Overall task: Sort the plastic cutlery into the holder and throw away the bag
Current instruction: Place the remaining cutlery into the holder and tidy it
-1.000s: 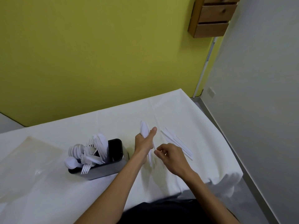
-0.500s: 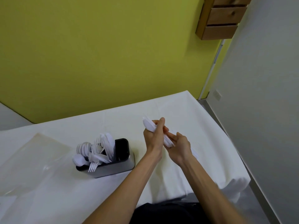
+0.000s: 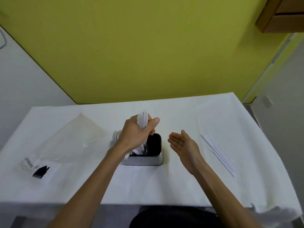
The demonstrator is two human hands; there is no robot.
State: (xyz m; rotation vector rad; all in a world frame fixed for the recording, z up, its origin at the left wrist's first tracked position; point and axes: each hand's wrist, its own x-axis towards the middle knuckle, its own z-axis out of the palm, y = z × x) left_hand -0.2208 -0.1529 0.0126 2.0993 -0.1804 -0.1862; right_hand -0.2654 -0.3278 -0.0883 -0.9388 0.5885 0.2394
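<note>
My left hand (image 3: pixel 137 133) grips a bundle of white plastic cutlery (image 3: pixel 142 120) upright, right above the grey and black holder (image 3: pixel 144 159). The lower ends of the bundle reach down toward the holder's compartments. More white cutlery (image 3: pixel 116 136) stands in the holder's left part, mostly hidden behind my left hand. My right hand (image 3: pixel 183 143) hovers just right of the holder, fingers straight, palm turned left, holding nothing. Several white knives (image 3: pixel 218 152) lie on the cloth to the right. The clear plastic bag (image 3: pixel 65 142) lies flat at the left, with a printed label (image 3: pixel 37 168) at its near end.
A white cloth covers the table (image 3: pixel 164 183), whose near edge runs along the bottom. A yellow wall rises behind it. A wooden drawer unit (image 3: pixel 283 15) hangs at the top right. Grey floor shows at the far right.
The view swung so the holder is now central. My left hand carried the cutlery bundle over the holder. My right hand let go of the bundle and opened beside the holder.
</note>
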